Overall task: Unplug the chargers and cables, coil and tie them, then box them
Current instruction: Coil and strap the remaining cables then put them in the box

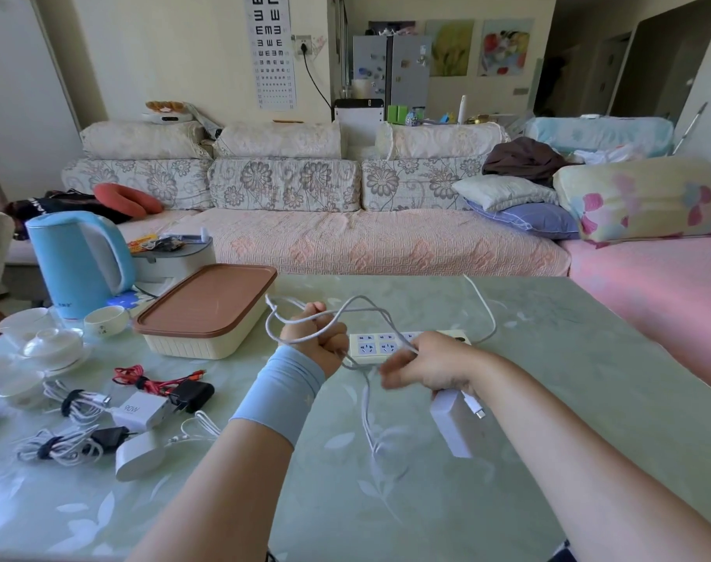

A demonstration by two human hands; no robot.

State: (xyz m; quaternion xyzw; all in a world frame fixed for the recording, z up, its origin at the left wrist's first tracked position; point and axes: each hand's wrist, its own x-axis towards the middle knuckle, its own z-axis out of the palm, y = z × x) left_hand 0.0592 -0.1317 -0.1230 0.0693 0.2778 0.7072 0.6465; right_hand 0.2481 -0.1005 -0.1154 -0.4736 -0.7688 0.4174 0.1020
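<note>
While the white cable point(361, 306) is looping just in front of the power strip point(386, 344), the left hand point(319, 342) is clenching its grip around the coils. The right hand point(430, 367), blurred, is pinching the cable and clasping the white charger point(453, 419) under its palm.

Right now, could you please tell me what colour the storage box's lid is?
The lid is brown; head view shows it.
</note>
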